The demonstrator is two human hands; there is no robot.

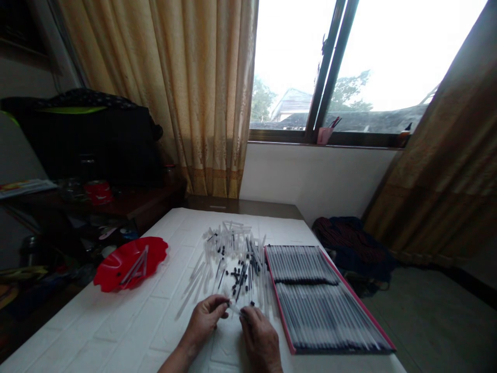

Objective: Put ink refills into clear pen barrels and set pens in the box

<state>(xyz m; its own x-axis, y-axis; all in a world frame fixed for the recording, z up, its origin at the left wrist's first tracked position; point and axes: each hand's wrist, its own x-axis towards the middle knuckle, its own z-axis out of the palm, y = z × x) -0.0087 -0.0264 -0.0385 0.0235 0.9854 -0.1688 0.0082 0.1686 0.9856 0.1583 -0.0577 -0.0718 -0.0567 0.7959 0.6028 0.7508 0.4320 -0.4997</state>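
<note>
My left hand is closed in a pinch on one end of a short translucent pen tube, with something dark at its fingertips. The other end of the tube sits in the closed fingers of my right hand. Just beyond my hands lie small black caps, thin dark refills and a loose heap of translucent pen barrels. To the right of my right hand is a pink-edged tray filled with two rows of assembled-looking pens.
A red scalloped plate holding a few translucent tubes stands on the left of the white table. Behind it is a dark cabinet with a red can. A pink cup stands on the windowsill. Folded cloth lies beyond the table's right edge.
</note>
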